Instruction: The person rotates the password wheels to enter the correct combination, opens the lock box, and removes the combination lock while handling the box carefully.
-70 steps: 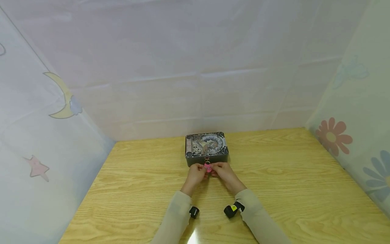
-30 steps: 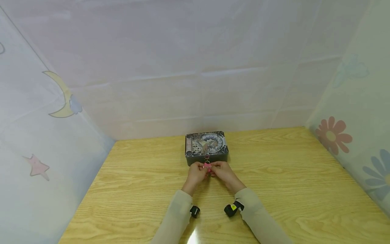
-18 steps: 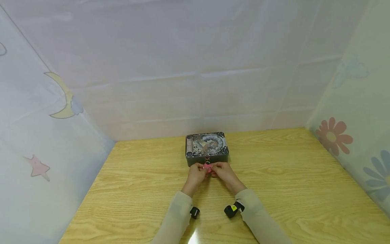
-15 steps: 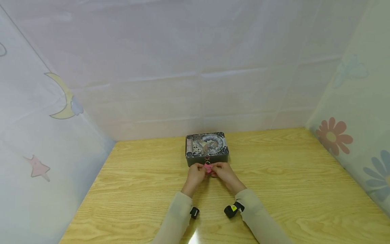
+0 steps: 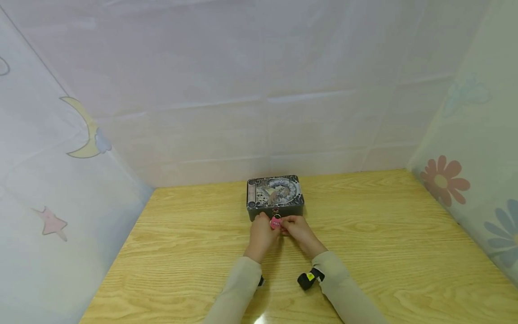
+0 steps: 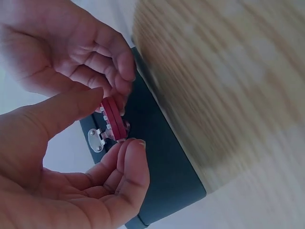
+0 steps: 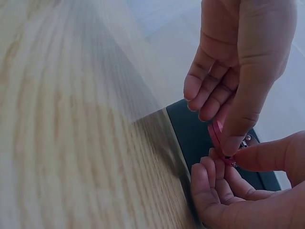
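A pink-red combination padlock (image 5: pixel 276 222) with small number wheels hangs at the metal hasp (image 6: pixel 96 140) on the front of a dark box (image 5: pixel 275 191) with an illustrated lid. My right hand (image 5: pixel 299 231) pinches the padlock between thumb and finger from its right side. My left hand (image 5: pixel 261 236) is on the other side, its thumb against the padlock's edge and its curled fingers close at the opposite end. Both wrist views show the padlock between the two hands, its face partly covered by the thumbs. The box's lid is closed.
The box stands near the back edge of a wood-grain table (image 5: pixel 182 252), close to the pale cloth backdrop (image 5: pixel 210 135). Printed cloth walls flank the table on both sides. A black strapped camera (image 5: pixel 309 278) sits at the right wrist.
My left hand has turned and shifted slightly to the right and up, its wrist camera now mostly hidden under the sleeve. More of the padlock's face shows. The right hand and box stay put.
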The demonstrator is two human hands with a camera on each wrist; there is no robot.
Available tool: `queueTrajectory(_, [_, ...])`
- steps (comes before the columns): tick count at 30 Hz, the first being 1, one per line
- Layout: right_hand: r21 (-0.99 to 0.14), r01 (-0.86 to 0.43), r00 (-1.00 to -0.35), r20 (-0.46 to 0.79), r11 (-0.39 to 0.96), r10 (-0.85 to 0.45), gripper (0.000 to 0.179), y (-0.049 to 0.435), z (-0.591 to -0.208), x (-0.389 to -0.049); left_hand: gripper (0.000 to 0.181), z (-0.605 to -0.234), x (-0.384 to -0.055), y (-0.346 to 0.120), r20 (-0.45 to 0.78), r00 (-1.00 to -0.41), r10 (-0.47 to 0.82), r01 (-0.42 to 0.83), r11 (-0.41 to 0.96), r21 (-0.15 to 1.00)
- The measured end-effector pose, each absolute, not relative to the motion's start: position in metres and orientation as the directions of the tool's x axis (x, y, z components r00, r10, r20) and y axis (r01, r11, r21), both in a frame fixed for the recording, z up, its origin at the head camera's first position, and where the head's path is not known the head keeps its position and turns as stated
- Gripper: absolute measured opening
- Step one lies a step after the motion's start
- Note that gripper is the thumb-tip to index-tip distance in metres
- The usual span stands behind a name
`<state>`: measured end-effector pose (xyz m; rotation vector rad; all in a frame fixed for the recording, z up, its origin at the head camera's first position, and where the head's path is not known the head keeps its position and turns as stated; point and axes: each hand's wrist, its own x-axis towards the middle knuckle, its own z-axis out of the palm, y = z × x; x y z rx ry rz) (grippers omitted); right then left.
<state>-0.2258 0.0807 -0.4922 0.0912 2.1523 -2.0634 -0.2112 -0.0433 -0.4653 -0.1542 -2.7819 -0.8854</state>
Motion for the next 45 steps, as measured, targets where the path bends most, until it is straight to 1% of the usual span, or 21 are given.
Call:
queueTrajectory(3, [-0.987, 0.154, -0.986, -0.157, 0.051, -0.064, 0.022, 0.0805, -0.4923, -0.2257, 0.041, -0.4662, -0.2122, -0.0411, 0.221, -0.975, 0.019, 0.131, 0.855, 0.503])
queueTrajectory(6, [-0.987, 0.155, -0.985, -0.158, 0.052, -0.064, 0.022, 0.0805, -0.4914, -0.2253, 0.047, -0.4671, -0.2133, -0.0401, 0.212, -0.977, 0.028, 0.124, 0.882, 0.454])
queueTrajectory(10, [-0.988, 0.145, -0.987, -0.148, 0.053, -0.067, 0.023, 0.0802, -0.4902, -0.2251, 0.045, -0.4685, -0.2148, -0.0391, 0.24, -0.97, 0.046, 0.143, 0.904, 0.403])
queueTrajectory(13, [-0.989, 0.138, -0.988, -0.141, 0.054, -0.066, 0.023, 0.0799, -0.4897, -0.2251, 0.041, -0.4697, -0.2158, -0.0387, 0.262, -0.964, 0.046, 0.15, 0.908, 0.391])
queueTrajectory(17, [-0.985, 0.164, -0.985, -0.166, 0.048, -0.051, 0.024, 0.0793, -0.4892, -0.2267, 0.039, -0.47, -0.2169, -0.0384, 0.268, -0.963, 0.042, 0.151, 0.903, 0.403])
queueTrajectory(26, [-0.979, 0.202, -0.979, -0.202, -0.02, -0.01, 0.022, 0.077, -0.4861, -0.2319, 0.048, -0.47, -0.2181, -0.0384, 0.238, -0.971, 0.007, 0.119, 0.881, 0.458])
queueTrajectory(33, [-0.982, 0.186, -0.982, -0.186, -0.03, 0.017, 0.021, 0.0754, -0.4876, -0.2335, 0.045, -0.4698, -0.2181, -0.0394, 0.244, -0.97, 0.009, 0.13, 0.865, 0.484])
queueTrajectory(45, [-0.984, 0.18, -0.983, -0.18, -0.017, 0.036, 0.019, 0.0746, -0.4874, -0.2318, 0.047, -0.4682, -0.2202, -0.0402, 0.156, -0.988, -0.007, 0.075, 0.855, 0.514])
